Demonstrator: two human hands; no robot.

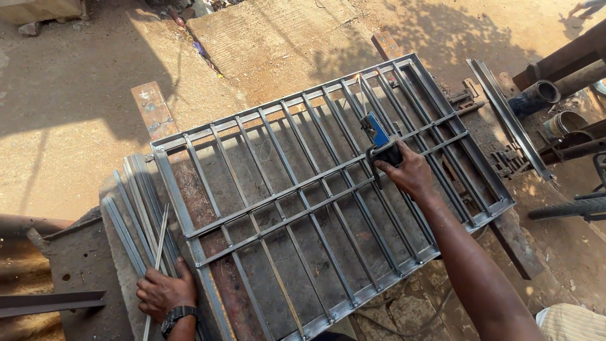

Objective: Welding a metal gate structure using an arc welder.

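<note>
A grey steel window grille [328, 183] with many parallel bars lies flat on a rusty work table [82, 265]. My right hand [407, 172] is stretched over its far half and grips a blue-handled welding electrode holder [379, 136]. Its thin rod [362, 93] points to the grille's far frame rail. My left hand [165, 292], with a dark wristwatch, rests at the grille's near left corner and presses on a bundle of loose steel strips [136, 215], with a thin rod under the fingers.
Steel pipes and round tubes [555, 95] lie at the right. A long angle bar [508, 117] leans beside the grille's right end. A flat rusty plate [151, 110] sticks out behind the grille. Sandy ground and a concrete slab [271, 38] lie beyond.
</note>
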